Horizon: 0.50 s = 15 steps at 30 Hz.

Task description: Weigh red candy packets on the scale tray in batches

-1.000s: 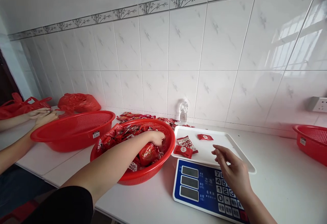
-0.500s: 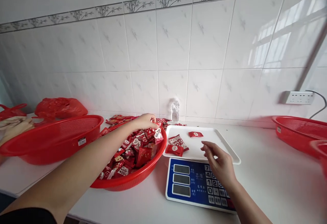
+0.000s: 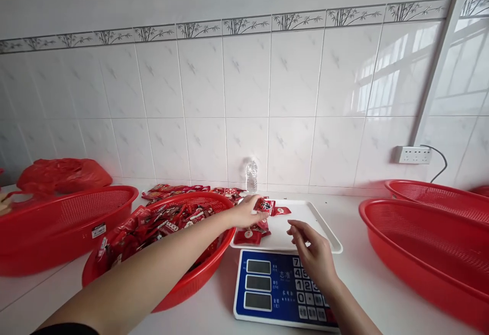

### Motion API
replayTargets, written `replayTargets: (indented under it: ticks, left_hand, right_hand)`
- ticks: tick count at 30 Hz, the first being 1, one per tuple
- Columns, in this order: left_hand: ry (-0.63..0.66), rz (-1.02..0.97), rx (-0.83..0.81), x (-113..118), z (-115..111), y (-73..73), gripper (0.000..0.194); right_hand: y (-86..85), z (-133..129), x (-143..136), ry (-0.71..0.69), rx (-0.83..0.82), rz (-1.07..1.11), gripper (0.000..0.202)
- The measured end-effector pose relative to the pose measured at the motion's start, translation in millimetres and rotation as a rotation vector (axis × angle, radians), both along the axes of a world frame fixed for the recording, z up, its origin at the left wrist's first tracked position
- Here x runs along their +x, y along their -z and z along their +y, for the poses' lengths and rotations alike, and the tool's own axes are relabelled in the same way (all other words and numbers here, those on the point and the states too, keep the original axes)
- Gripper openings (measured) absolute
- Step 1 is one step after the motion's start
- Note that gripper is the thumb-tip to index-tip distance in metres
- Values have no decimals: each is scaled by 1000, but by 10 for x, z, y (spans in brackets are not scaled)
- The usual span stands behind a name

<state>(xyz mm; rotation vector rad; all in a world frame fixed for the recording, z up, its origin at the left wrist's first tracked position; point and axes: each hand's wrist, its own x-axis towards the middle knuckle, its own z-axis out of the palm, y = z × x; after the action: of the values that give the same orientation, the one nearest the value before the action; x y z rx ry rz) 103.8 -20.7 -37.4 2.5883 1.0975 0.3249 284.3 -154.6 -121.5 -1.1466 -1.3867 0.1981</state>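
White tiles [image 3: 248,90] back a white counter [image 3: 355,274]. The left hand [image 3: 246,213] pinches a red packet [image 3: 265,206] above the far left part of the white tray [image 3: 319,223]; half a second ago it was over the red basket [image 3: 187,289] at left, so another packet has now reached the tray. The right hand [image 3: 311,246], loosely curled, seemingly empty, hovers at the tray's near edge, above the blue scale [image 3: 282,289].

Soft daylight, barred window glare on right-hand wall tiles [image 3: 393,77], dimmer left, stretched wide-angle edges.
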Motion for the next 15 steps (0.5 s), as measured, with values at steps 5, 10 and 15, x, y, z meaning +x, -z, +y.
replayTargets:
  ticks: [5,10,15]
  left_hand:
    - [4,156,-29,150,-194,176,92]
    - [6,104,11,361,-239,325,89]
    - [-43,120,93,629,-83,346,80]
  right_hand:
    - [-10,2,-7,-8,-8,-3,32]
    - [-33,7,-11,-15,14,-16,29]
    - [-37,22,-22,-38,55,-29,27]
